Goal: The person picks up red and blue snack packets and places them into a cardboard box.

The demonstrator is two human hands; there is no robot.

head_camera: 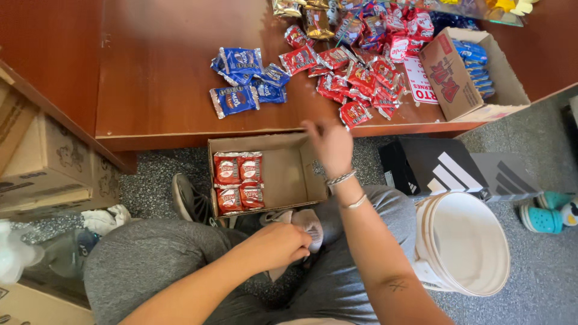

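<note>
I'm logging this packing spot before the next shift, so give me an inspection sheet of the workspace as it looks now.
Surface: brown wooden table, low, above a grey speckled floor.
Job's things: open cardboard box on the person's lap, four red snack packets at its left end.
Clutter: red packet pile, blue packets, second carton with blue packets, all on the table.
Hands: right hand raised over the box edge, blurred; left hand closed near a sock.
Cables: nothing seen.
Surroundings: white bucket, black shoebox, stacked cartons at left.
</note>
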